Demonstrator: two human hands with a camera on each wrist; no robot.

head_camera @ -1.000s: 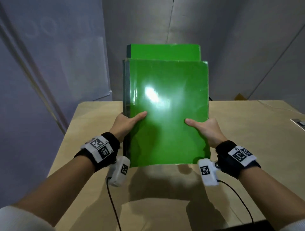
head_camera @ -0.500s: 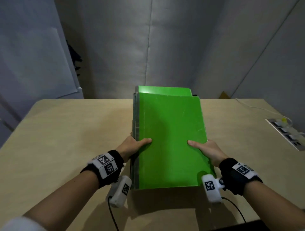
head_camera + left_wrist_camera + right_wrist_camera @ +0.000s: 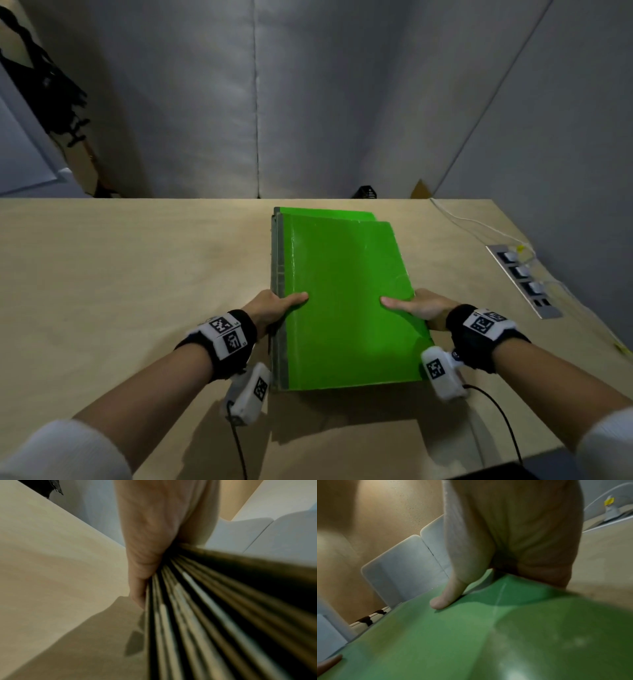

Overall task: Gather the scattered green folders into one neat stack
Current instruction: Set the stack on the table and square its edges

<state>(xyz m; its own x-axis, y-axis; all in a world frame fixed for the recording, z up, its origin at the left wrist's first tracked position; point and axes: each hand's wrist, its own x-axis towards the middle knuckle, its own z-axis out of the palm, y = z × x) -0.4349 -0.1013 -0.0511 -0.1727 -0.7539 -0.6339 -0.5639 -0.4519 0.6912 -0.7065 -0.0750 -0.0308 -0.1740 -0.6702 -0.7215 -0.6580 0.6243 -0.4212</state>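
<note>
A stack of green folders (image 3: 342, 301) lies nearly flat over the middle of the wooden table (image 3: 137, 274), near edge slightly raised, casting a shadow. One folder below sticks out at the far end. My left hand (image 3: 274, 306) grips the stack's left spine side, thumb on top, fingers underneath. My right hand (image 3: 418, 306) grips the right edge the same way. In the left wrist view the layered folder edges (image 3: 205, 615) run past my left hand (image 3: 145, 561). The right wrist view shows my thumb (image 3: 445, 599) pressed on the green cover (image 3: 471, 642).
A power strip (image 3: 524, 281) with white plugs and a cable lies along the table's right edge. Grey padded walls stand behind the table. A dark object (image 3: 366, 192) and a cardboard corner (image 3: 421, 190) show beyond the far edge. Black straps (image 3: 51, 85) hang at upper left.
The stack has tipped from upright, facing me, down to nearly flat over the table. Both hands kept their grip and lowered with it.
</note>
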